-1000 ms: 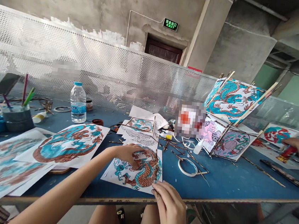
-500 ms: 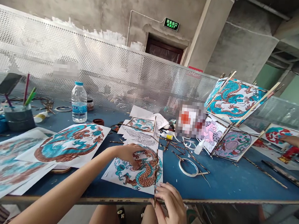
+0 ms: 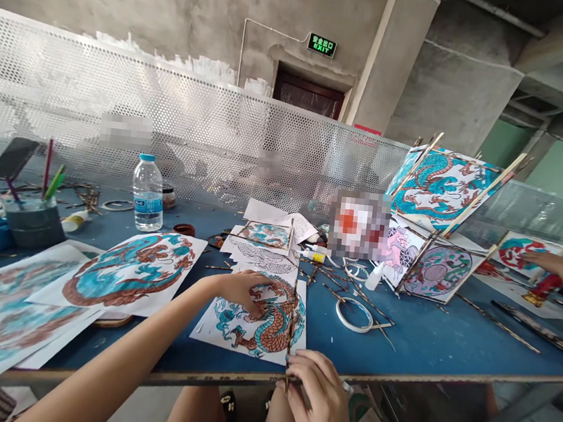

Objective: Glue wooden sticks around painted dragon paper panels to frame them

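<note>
My left hand (image 3: 243, 290) rests on a coloured dragon picture (image 3: 276, 331), its fingers outstretched and pressing on the paper. The dragon is brown and turquoise on a white sheet. Between the fingertips of my right hand (image 3: 317, 396) is the lower end of a thin dark stick (image 3: 292, 326), just past the table's front edge. This stick runs away from me across the right part of the picture. Right behind the sheet lie papers with a line drawing (image 3: 261, 257) and a small stick-framed picture (image 3: 267, 234).
Loose sticks (image 3: 339, 285) and a roll of tape (image 3: 354, 314) lie to the right, beside a white glue bottle (image 3: 374, 277). Stick-framed dragon panels (image 3: 447, 188) stand farther right. Leftward are painted sheets (image 3: 134, 273), a water bottle (image 3: 149, 194) and a brush pot (image 3: 35, 222). Another person's hand (image 3: 540, 262) is far right.
My right hand has shifted slightly down and left, and the stick's near end has moved left with it. My left hand stays on the picture.
</note>
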